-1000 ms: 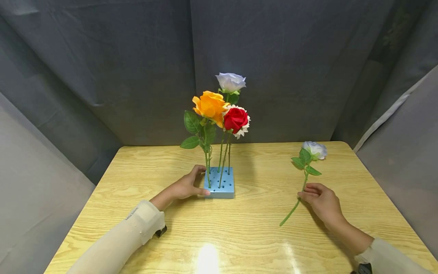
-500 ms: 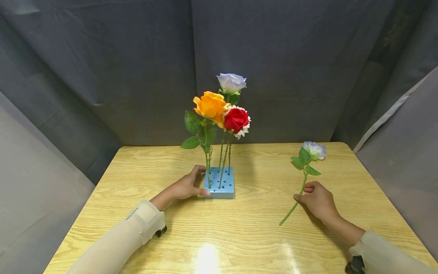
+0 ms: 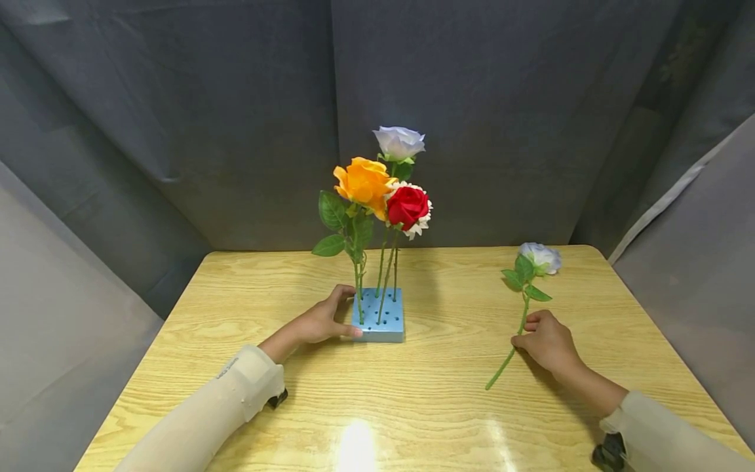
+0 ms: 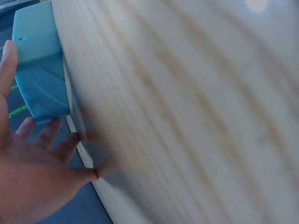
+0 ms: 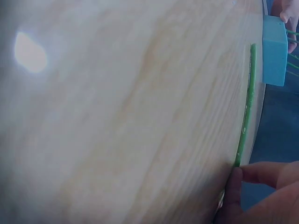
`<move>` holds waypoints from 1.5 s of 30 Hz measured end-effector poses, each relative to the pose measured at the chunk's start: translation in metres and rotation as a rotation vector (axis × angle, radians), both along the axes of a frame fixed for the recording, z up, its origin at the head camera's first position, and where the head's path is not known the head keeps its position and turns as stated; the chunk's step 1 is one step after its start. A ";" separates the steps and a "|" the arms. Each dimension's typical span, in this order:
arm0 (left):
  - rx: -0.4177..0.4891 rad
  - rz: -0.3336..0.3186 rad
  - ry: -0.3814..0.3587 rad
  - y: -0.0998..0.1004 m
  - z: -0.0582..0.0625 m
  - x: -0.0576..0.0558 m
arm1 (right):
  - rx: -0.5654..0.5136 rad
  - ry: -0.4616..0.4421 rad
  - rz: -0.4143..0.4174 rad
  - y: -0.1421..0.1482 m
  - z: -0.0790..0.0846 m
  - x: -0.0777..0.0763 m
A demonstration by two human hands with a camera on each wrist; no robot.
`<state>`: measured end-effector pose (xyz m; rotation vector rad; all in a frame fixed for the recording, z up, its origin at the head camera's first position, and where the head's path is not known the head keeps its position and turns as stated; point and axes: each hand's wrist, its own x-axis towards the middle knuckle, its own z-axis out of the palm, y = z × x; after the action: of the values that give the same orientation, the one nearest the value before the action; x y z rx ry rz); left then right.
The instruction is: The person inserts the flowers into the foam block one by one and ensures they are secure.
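My left hand (image 3: 318,319) holds the left side of a blue foam block (image 3: 379,335), thumb at the front face and fingers at the back. Stems stand in the block's holes: an orange rose (image 3: 362,183), a red rose (image 3: 407,206), a white flower (image 3: 420,228) partly hidden behind the red one, and a pale lavender rose (image 3: 399,143) at the back. To the right, a second pale lavender rose (image 3: 541,257) lies on the table, head away from me. My right hand (image 3: 552,342) pinches its green stem (image 5: 248,102) between thumb and fingers.
The wooden table (image 3: 283,419) has its far edge close to a dark grey curtain (image 3: 483,118). Several unused holes show in the block's top. Grey cloth (image 3: 702,262) hangs along the right side.
My right hand has moved slightly left and forward along the stem, and its thumb now pinches it. The stem's lower end has shifted slightly right. The left hand and block stay still.
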<state>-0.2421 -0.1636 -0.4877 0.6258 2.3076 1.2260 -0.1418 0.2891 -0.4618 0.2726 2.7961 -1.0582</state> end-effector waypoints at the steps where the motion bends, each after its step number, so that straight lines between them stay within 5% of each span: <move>1: 0.001 -0.001 -0.001 0.000 0.000 0.000 | 0.001 -0.002 0.002 0.001 0.000 -0.001; 21: -0.013 -0.004 -0.005 0.000 0.001 0.001 | -0.111 -0.061 -0.052 0.009 0.001 -0.013; 36: -0.007 -0.007 -0.021 0.000 0.003 0.002 | 0.010 -0.056 -0.005 0.015 0.000 -0.018; 45: -0.004 -0.007 -0.016 0.000 0.002 0.001 | -0.035 -0.086 0.029 0.013 0.007 -0.019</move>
<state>-0.2409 -0.1638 -0.4858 0.6197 2.2921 1.2186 -0.1610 0.3026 -0.4548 0.2664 2.6944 -1.0615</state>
